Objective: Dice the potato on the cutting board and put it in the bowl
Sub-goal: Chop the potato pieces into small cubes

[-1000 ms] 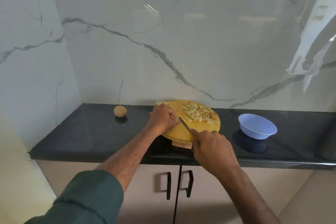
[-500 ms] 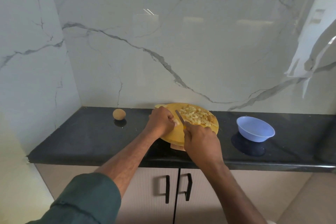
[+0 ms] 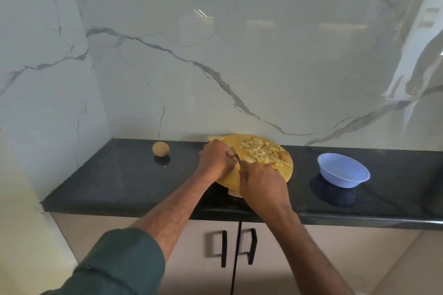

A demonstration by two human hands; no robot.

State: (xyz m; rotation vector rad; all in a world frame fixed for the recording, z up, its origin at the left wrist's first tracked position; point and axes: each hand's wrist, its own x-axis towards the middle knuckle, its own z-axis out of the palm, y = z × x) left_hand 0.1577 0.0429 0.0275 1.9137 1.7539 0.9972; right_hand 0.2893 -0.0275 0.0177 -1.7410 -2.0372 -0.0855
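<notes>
A round yellow cutting board (image 3: 230, 178) lies on the black counter. A heap of diced potato pieces (image 3: 262, 152) covers its far right part. My left hand (image 3: 215, 160) sits curled on the board's left side, holding down a small potato piece that its fingers mostly hide. My right hand (image 3: 262, 183) grips a knife whose blade (image 3: 236, 156) points up-left, right beside the left fingers. An empty light blue bowl (image 3: 343, 170) stands to the right of the board.
A whole unpeeled potato (image 3: 160, 149) rests on the counter (image 3: 115, 182) left of the board. Marble walls close the back and the left side. Cabinet doors with black handles (image 3: 224, 248) are below the counter's front edge.
My right hand has moved the knife forward and left across the board, from its near edge up to my left hand's fingers. The left hand has stayed in place.
</notes>
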